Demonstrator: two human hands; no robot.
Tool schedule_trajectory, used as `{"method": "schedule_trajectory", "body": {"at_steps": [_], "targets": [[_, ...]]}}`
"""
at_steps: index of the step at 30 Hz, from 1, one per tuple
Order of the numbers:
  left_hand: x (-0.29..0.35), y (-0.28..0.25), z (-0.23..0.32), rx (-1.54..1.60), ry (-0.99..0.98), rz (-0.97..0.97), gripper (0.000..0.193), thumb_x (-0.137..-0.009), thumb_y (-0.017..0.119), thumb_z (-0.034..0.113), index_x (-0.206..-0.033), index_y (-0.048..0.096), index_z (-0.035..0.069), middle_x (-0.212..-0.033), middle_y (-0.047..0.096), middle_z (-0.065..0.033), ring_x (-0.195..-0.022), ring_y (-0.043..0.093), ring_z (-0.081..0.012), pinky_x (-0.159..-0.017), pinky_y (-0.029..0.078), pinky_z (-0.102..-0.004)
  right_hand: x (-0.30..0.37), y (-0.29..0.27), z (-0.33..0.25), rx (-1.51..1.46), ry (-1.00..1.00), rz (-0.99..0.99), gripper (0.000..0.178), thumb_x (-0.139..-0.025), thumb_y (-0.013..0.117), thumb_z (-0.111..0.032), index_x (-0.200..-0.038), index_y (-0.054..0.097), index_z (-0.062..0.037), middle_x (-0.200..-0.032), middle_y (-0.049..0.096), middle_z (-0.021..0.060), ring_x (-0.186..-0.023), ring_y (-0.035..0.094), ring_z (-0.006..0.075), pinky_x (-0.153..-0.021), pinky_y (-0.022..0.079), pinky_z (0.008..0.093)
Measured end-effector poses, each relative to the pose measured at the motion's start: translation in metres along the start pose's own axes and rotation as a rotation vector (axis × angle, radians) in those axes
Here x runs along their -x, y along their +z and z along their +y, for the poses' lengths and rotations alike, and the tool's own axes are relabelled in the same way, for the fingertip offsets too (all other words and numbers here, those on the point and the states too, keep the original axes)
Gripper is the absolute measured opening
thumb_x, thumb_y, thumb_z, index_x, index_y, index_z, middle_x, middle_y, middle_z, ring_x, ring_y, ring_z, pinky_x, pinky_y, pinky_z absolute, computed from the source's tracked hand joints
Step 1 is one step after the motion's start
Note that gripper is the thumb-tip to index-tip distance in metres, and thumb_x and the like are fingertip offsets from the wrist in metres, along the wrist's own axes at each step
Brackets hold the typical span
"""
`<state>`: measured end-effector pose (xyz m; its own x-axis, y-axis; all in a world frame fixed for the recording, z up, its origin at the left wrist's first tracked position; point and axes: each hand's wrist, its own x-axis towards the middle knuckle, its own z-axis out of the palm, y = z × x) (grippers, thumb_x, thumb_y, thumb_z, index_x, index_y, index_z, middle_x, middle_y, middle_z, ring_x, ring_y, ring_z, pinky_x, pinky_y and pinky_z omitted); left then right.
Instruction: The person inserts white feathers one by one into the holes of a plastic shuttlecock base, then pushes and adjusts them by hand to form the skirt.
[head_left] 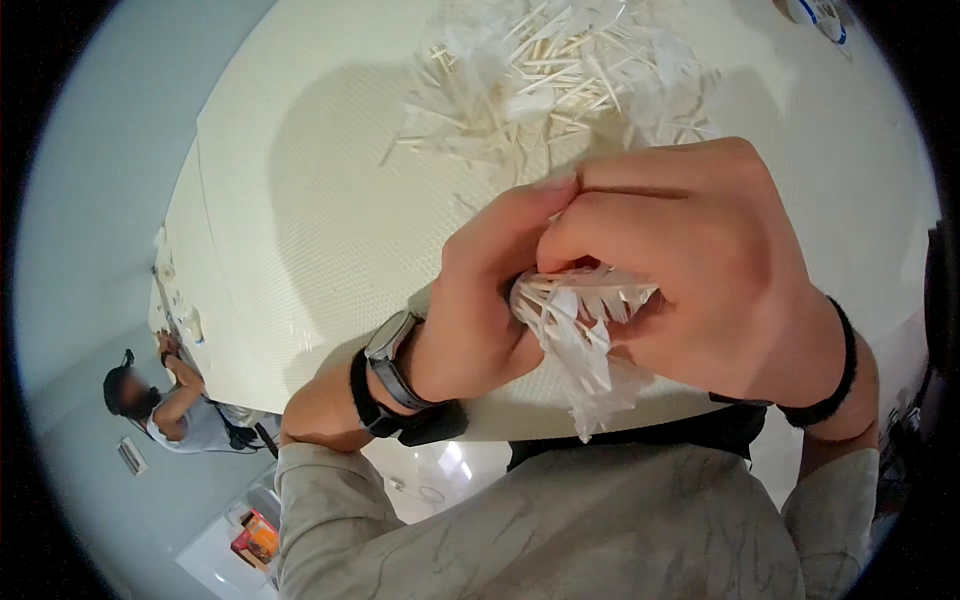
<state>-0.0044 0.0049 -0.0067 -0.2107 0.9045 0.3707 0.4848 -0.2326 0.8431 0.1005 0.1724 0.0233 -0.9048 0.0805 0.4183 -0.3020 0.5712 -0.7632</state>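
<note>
Close in front of me, my left hand (470,310) is curled round a bunch of thin sticks in clear plastic wrappers (580,340). Crumpled wrapper ends hang down from the bunch toward me. My right hand (700,240) is closed against its other side, fingers bent, touching the left thumb and index finger. The fingertips and the far end of the bunch are hidden behind the knuckles. Beyond my hands lies a loose heap of pale thin sticks (560,75), mixed with clear plastic wrappers, on the cream textured table (340,210).
At the table's far right edge lies a white item with blue bands (820,18). Off to the left, another person (175,405) has their hands at the table end, where small items lie. An orange and red box (257,538) sits at lower left.
</note>
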Motion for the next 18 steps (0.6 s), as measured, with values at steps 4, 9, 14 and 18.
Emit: {"method": "schedule_trajectory", "body": {"at_steps": [4,9,14,18], "targets": [[-0.002,0.000,0.000,0.029,-0.003,-0.009,0.082,-0.085,0.077,0.006,-0.146,0.023,-0.001,-0.111,0.060,-0.0185,-0.098,0.063,-0.0226,-0.085,0.050,-0.0349,0.000,0.002,-0.007,-0.004,0.041,0.031,0.026,-0.054,0.075,-0.001,-0.077,0.062,-0.0028,-0.071,0.057,0.0079,-0.056,0.059,0.0249,-0.047,0.042,0.0312],[-0.002,0.001,0.000,0.036,-0.013,-0.011,0.081,-0.086,0.077,0.006,-0.146,0.024,-0.001,-0.109,0.060,-0.0178,-0.095,0.062,-0.0219,-0.082,0.050,-0.0341,0.002,0.002,-0.010,0.040,0.052,0.040,0.026,-0.052,0.073,0.000,-0.075,0.061,-0.0034,-0.070,0.056,0.0069,-0.054,0.057,0.0246,-0.046,0.042,0.0315],[-0.003,0.001,-0.001,0.050,-0.019,-0.016,0.080,-0.086,0.077,0.007,-0.146,0.024,-0.002,-0.106,0.060,-0.0170,-0.092,0.062,-0.0212,-0.080,0.049,-0.0333,-0.008,-0.002,-0.017,0.011,0.046,0.035,0.025,-0.053,0.074,0.000,-0.076,0.063,-0.0028,-0.070,0.058,0.0080,-0.055,0.059,0.0249,-0.047,0.043,0.0314],[-0.002,0.000,-0.003,0.069,-0.020,-0.013,0.079,-0.086,0.076,0.007,-0.146,0.025,-0.002,-0.104,0.061,-0.0164,-0.090,0.062,-0.0206,-0.078,0.048,-0.0327,-0.012,-0.004,-0.019,0.006,0.047,0.046,0.025,-0.054,0.074,0.000,-0.078,0.065,-0.0021,-0.071,0.060,0.0091,-0.057,0.061,0.0256,-0.048,0.045,0.0315]]}}
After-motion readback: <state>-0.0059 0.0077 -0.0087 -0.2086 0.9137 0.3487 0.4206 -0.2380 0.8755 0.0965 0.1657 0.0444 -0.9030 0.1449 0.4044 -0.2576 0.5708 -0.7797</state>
